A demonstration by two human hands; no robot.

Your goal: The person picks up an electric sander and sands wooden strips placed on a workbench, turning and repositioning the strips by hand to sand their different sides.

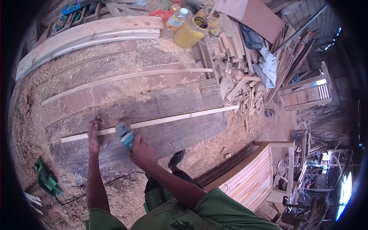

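Note:
My right hand (142,153) is wrapped round the teal body of an angle grinder (125,138). The grinder's grey head lies over a long, thin wooden strip (172,119), left of its middle; whether the disc touches the wood is hidden. Near the strip's left end, my left hand (93,137) grips it, fingers on the far side. The strip runs slantwise across a dark, worn wooden board (184,135) dusted with shavings.
Another thin strip (126,76) lies farther back, before stacked curved planks (96,32). A yellow container (188,35) and plastic bottle (176,21) stand behind. A green power tool (47,177) rests at left. Offcuts (245,90) and a slatted wooden piece (245,176) are at right.

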